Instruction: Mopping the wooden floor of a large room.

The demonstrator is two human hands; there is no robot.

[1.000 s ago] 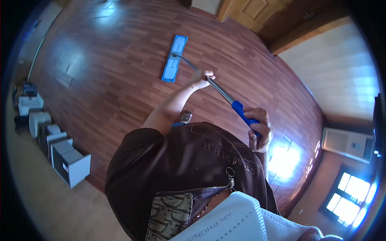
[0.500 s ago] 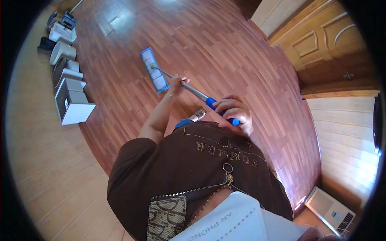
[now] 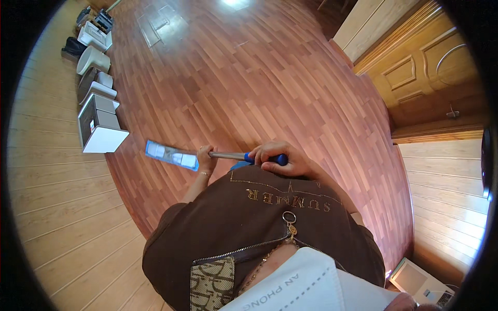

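A flat mop with a blue-edged, pale rectangular head (image 3: 171,155) lies on the wood-plank floor (image 3: 228,93), off to my left. Its metal pole (image 3: 228,155) runs almost level across the front of my body. My left hand (image 3: 206,159) is wrapped round the pole close to the head. Near the pole's end, my right hand (image 3: 282,158) closes over the blue grip (image 3: 249,157), and the rounded blue tip sticks out past the fingers. A bracelet shows on my left wrist. My brown top hides my feet.
Along the left wall stand a white-and-grey box-shaped unit (image 3: 106,136), a pale rounded bin (image 3: 94,61) and several other items. A wooden door (image 3: 415,72) is at the far right. A white appliance (image 3: 420,280) sits at the lower right by the wall.
The mop head has swung from ahead of me toward my left and nearer. The pole has turned from slanting to nearly level. Both hands have kept hold, the left moving closer to my body.
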